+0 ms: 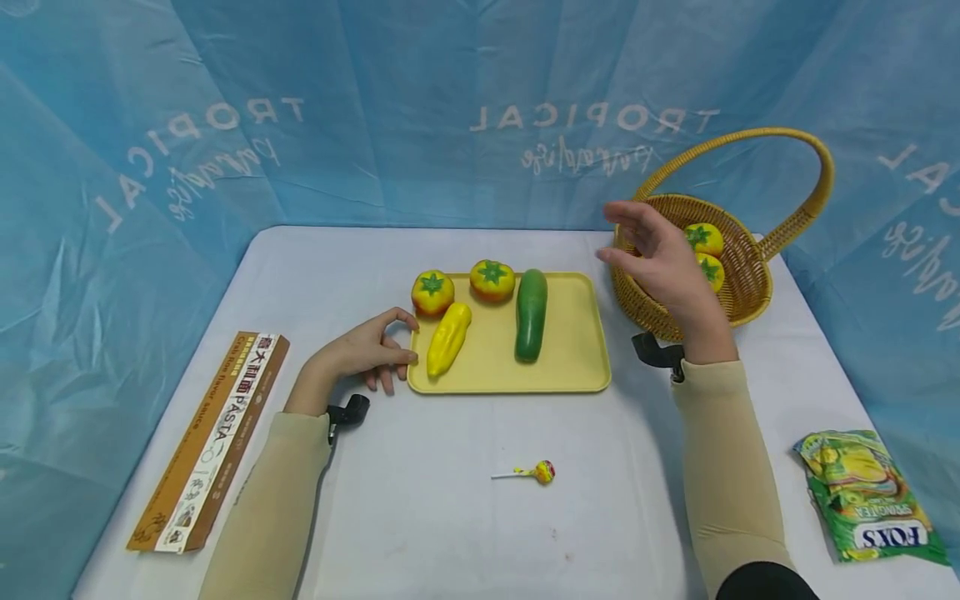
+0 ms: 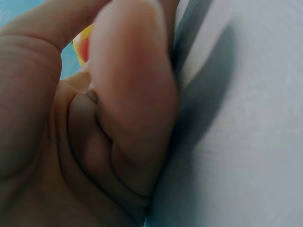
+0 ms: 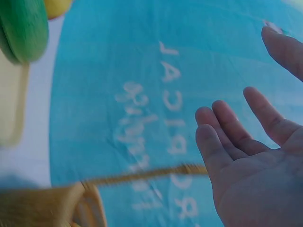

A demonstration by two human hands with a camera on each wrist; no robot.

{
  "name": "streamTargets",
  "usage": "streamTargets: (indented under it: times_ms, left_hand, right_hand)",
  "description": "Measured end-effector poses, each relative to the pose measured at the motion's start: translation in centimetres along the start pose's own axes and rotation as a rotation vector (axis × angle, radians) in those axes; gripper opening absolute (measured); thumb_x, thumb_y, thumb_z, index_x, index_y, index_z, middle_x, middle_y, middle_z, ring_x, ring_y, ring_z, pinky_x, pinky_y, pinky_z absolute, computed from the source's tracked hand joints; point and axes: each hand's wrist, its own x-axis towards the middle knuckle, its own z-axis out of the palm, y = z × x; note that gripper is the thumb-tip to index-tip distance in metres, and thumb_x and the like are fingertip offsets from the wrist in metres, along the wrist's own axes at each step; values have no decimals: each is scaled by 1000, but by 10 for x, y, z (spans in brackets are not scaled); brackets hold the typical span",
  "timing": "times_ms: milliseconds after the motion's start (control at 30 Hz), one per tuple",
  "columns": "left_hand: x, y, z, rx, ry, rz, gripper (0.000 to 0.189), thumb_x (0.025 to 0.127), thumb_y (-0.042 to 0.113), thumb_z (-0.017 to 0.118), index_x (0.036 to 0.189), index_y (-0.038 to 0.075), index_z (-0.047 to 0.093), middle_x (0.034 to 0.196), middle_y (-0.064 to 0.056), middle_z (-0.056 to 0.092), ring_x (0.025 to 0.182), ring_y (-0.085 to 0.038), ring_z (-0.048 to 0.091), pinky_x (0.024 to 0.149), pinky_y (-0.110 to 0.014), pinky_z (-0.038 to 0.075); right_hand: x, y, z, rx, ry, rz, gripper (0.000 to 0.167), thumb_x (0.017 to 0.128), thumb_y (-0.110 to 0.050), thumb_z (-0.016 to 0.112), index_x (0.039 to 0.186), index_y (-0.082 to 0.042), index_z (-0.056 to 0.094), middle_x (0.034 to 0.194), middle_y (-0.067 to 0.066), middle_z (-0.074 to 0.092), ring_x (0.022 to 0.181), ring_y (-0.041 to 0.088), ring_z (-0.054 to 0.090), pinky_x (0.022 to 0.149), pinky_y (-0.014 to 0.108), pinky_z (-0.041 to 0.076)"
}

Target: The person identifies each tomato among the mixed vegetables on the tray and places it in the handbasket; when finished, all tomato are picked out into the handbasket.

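My left hand (image 1: 367, 350) is at the left edge of a pale yellow tray (image 1: 570, 333), its thumb and index finger spread along the rim. On the tray lie a yellow pepper-like vegetable (image 1: 448, 340), a green cucumber (image 1: 531, 317) and two yellow-red fruits with green star-shaped tops, one at the left corner (image 1: 432, 293), one on the back edge (image 1: 492, 281). My right hand (image 1: 663, 262) is raised in front of a woven basket (image 1: 750, 287), fingers apart and nothing in them. Inside the basket show two similar fruits (image 1: 703, 239), partly behind that hand.
A lollipop (image 1: 542, 472) lies in front of the tray. The long pasta box (image 1: 210, 442) rests on the table's left side, and a green snack bag (image 1: 870, 496) on the right. The basket's tall handle (image 1: 813, 200) arches up near the blue curtain (image 1: 420, 108).
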Motion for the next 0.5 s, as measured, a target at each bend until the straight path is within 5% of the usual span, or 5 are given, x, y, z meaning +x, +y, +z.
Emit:
streamTargets:
  times_ms: [500]
  left_hand:
    - [-1, 1, 0, 7, 2, -2, 58, 100, 35, 74, 144, 24, 39, 81, -9, 76, 56, -24, 72, 48, -30, 56]
  right_hand:
    - [43, 28, 67, -40, -208, 34, 70, 100, -22, 77, 160, -11, 42, 165, 12, 43, 156, 25, 39, 133, 43, 27]
